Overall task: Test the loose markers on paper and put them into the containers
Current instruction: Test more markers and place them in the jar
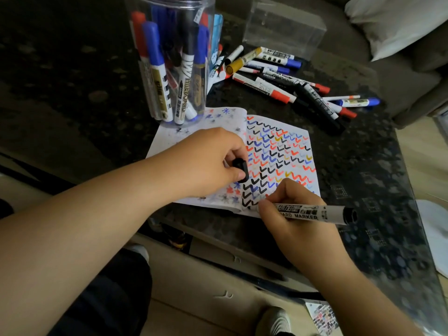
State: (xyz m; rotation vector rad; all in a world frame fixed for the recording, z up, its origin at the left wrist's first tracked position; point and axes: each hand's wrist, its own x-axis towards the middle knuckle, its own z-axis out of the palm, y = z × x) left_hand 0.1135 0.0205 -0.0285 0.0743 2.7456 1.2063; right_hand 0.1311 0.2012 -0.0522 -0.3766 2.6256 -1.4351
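Right hand (288, 214) fingers pinch a black marker (315, 213), tip on the paper (278, 151); left hand (211, 161) fingers hold its black cap (241, 169) above the page.

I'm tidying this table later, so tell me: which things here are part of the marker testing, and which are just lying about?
Part of the job:
right hand
marker
left hand
black cap
paper
loose markers
round jar
clear box

Lying about:
white cushion
small printed sheet on the floor
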